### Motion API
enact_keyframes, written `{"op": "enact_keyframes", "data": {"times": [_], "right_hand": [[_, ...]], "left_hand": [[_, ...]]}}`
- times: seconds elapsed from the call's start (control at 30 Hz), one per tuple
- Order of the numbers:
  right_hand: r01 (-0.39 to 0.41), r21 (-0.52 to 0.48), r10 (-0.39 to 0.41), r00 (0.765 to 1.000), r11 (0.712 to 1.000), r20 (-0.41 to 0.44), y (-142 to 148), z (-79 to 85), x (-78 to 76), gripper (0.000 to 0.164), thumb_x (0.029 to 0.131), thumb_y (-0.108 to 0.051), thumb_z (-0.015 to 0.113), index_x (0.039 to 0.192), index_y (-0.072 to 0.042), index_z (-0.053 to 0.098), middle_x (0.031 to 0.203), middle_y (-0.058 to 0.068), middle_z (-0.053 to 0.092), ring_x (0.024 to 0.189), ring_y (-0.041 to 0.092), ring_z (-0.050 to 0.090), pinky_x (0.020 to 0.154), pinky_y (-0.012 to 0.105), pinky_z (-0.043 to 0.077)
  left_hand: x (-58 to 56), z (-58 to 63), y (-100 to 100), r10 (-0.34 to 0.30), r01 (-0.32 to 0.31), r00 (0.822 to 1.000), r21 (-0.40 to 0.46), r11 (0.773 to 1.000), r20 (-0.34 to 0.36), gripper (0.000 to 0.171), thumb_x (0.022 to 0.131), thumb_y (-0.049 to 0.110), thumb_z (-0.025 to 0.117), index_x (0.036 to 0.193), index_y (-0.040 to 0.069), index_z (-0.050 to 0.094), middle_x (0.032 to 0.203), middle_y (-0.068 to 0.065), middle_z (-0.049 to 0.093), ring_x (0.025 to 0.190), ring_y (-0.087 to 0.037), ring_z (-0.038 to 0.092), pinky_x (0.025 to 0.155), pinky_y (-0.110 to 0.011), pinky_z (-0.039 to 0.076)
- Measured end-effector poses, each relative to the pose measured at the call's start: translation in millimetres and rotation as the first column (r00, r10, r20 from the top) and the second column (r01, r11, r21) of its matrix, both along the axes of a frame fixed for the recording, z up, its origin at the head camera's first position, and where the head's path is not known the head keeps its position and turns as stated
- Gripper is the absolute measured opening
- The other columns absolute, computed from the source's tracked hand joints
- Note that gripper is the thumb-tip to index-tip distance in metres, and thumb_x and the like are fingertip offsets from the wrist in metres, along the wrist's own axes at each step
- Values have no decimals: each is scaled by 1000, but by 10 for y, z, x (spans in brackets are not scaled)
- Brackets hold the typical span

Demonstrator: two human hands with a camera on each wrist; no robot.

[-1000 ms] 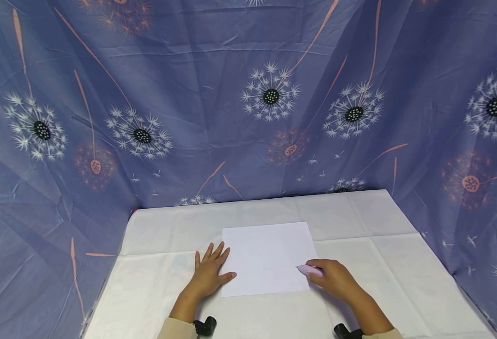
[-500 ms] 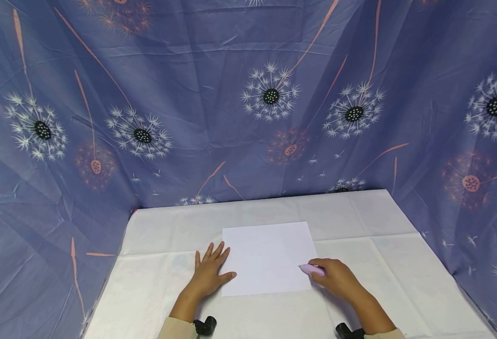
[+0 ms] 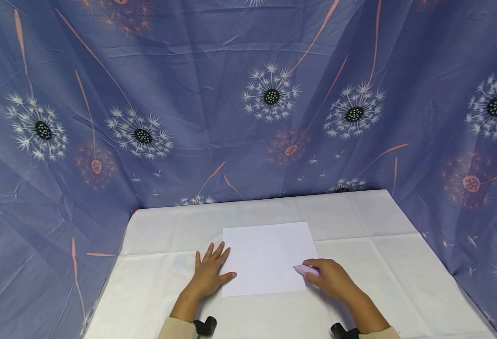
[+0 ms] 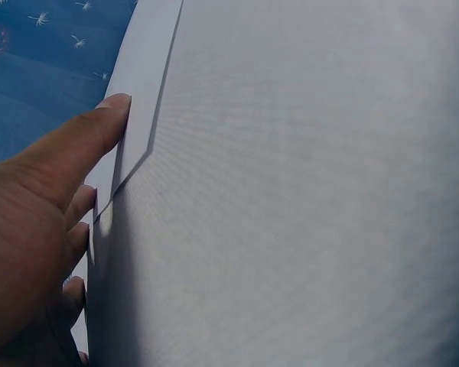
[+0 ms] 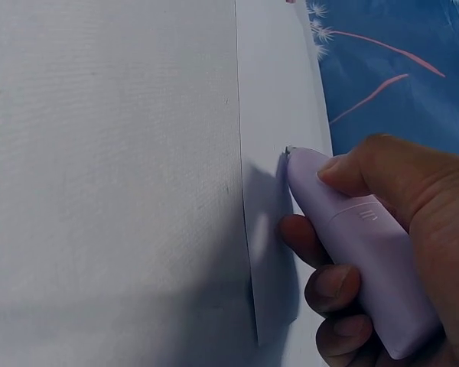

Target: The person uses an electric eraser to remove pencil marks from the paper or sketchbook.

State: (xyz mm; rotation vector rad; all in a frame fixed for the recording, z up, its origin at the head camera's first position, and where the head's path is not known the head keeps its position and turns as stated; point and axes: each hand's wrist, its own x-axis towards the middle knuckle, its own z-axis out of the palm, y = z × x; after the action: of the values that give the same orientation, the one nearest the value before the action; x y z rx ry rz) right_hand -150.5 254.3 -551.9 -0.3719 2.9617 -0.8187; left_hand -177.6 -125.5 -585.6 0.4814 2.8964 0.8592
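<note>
A white sheet of paper (image 3: 265, 256) lies flat in the head view. My left hand (image 3: 208, 275) rests with spread fingers at its left edge, thumb and some fingertips over the paper. In the left wrist view the thumb (image 4: 99, 130) lies along the sheet's margin. My right hand (image 3: 331, 278) grips a chunky lilac pen-shaped tool (image 3: 307, 270) near the sheet's right edge, its tip pointing left over the paper. The right wrist view shows the tool's rounded body (image 5: 367, 245) with a seam and a small metallic tip, at or just above the paper; contact cannot be told.
The paper lies on a table with a creased white cloth (image 3: 371, 268). A blue curtain (image 3: 206, 103) with dandelion prints hangs behind and at both sides. Dark wrist devices (image 3: 206, 326) sit at the cuffs of beige sleeves (image 3: 176, 329).
My right hand with the lilac tool shifted slightly right, then back left, ending a little farther left than at first. My left hand and the paper stay in place.
</note>
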Motion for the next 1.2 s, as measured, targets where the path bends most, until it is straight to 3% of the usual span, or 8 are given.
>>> {"op": "enact_keyframes", "data": {"times": [0.37,0.73,1.2], "right_hand": [[-23,-7,23,1000,1000,-6,-66,-20,-21,24,84,-18,76,108,-20,77,91,-12,71,72,1,51,66,24,43],[-6,-9,6,1000,1000,29,-154,-13,-32,29,84,-22,76,113,-18,77,108,-3,77,78,4,56,70,26,46],[-12,0,12,1000,1000,22,-80,27,-5,25,86,-22,76,110,-22,77,90,-14,70,73,2,52,68,26,45]], "left_hand": [[-8,-4,-6,-9,9,1000,-1,1000,0,79,88,50,72,153,13,45,165,-14,32,155,-46,15,117,-77,-3],[-11,-24,4,6,-6,1000,-1,1000,4,79,88,52,72,153,15,46,166,-11,31,156,-44,15,118,-76,-3],[2,4,-1,0,0,1000,-12,1000,0,79,88,50,72,153,13,46,165,-13,32,156,-45,16,117,-77,-2]]}}
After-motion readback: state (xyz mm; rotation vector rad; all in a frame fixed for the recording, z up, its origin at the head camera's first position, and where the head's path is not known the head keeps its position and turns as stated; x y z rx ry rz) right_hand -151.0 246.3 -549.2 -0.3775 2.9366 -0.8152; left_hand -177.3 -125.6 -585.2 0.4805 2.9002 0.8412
